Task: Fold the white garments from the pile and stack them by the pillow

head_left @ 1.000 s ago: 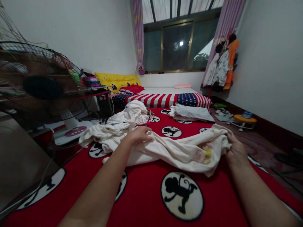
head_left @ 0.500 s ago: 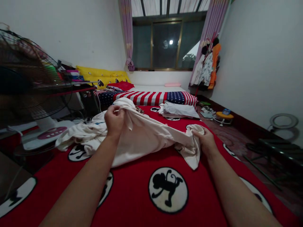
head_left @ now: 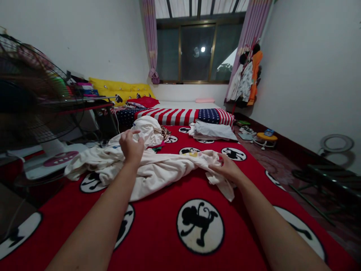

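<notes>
White cloth [head_left: 158, 169] lay in a messy heap on the red blanket [head_left: 158, 226]. The left hand [head_left: 131, 147] was half open over the cloth and held nothing. The right hand [head_left: 228, 168] was open, pressing flat on the cloth, not gripping it

An electric fan [head_left: 28, 94] stands at the left, yellow cushions [head_left: 121, 87] lie along the far wall, stars-and-stripes bedding [head_left: 183, 116] crosses the bed, and clothes [head_left: 245, 81] hang beside the window [head_left: 197, 52] with its 2 purple curtains [head_left: 150, 37]
</notes>
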